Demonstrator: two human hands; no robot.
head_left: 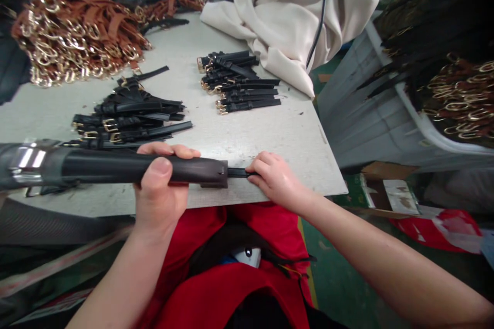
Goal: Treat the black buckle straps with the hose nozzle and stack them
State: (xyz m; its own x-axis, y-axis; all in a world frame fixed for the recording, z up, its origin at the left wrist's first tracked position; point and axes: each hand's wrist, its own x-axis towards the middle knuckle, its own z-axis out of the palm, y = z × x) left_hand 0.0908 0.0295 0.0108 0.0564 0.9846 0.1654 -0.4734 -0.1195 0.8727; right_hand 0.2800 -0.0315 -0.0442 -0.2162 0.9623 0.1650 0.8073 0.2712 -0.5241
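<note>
My left hand (160,185) is wrapped round a bundle of black straps (116,167) held level over the near edge of the grey table (270,139); silver buckles (27,159) show at the bundle's left end. My right hand (272,177) pinches a thin black strap end (237,172) sticking out of the bundle's right end. Two piles of black buckled straps lie on the table beyond, one at the left (127,115) and a neater one in the middle (241,85).
A heap of brown straps with gold buckles (73,36) fills the far left. Cream cloth (301,15) drapes the far right corner. A grey crate (386,108) of dark and brown straps stands right of the table. A red garment (247,267) covers my lap.
</note>
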